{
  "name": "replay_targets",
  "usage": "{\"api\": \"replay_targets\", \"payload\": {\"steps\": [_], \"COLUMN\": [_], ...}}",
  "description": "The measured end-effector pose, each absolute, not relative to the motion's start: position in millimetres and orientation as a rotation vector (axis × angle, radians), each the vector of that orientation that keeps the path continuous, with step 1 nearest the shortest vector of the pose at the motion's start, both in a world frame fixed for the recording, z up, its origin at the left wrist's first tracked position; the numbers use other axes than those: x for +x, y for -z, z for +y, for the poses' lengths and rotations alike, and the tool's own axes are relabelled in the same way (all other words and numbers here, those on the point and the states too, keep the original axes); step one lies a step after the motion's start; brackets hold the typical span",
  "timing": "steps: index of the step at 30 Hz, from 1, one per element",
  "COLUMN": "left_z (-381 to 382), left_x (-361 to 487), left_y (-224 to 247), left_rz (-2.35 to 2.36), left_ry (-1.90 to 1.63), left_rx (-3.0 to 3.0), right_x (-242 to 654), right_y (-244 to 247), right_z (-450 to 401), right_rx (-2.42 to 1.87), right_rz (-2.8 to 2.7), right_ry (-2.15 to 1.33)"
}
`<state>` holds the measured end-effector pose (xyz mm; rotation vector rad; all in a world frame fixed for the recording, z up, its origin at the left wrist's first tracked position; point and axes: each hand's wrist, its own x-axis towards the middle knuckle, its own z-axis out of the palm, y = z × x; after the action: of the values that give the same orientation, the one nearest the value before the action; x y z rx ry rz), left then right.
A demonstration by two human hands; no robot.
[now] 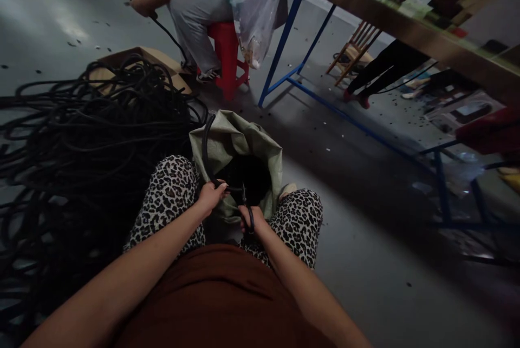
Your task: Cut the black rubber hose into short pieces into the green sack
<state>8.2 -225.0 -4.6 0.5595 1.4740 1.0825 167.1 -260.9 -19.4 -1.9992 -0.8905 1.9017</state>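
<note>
My left hand [212, 195] is closed round a black hose [205, 148], which comes over the left rim of a pale green sack [274, 156]. A short end of the hose sticks out to the right of my fingers, above the sack's dark opening. In my right hand [254, 219] are scissors [244, 194] with black handles, their blades pointing up beside the hose end. Whether the blades touch the hose is too small to tell. The sack stands open between my knees, its inside dark.
A large tangled heap of black hose [97, 120] lies on the left, against a cardboard box [162, 61]. Ahead, a person sits on a red stool [227, 56], holding a hose. A long table [365, 4] on blue legs runs along the right, with another person's legs beyond.
</note>
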Motion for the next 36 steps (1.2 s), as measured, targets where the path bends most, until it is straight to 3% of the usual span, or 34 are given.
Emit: {"api": "replay_targets", "payload": {"steps": [20, 36], "left_z": [-223.7, -221.1], "left_x": [7.5, 6.1], "left_y": [26.0, 20.2], "left_rz": [1.564, 1.516], "left_ry": [-1.084, -1.139], "left_rx": [0.479, 0.391], "right_x": [164.6, 163.9], "right_y": [15.1, 34.2], "right_z": [-267.5, -273.6], "right_rx": [-2.162, -1.920], "right_rz": [-0.973, -1.033], "right_ry": [-1.765, -1.920]}}
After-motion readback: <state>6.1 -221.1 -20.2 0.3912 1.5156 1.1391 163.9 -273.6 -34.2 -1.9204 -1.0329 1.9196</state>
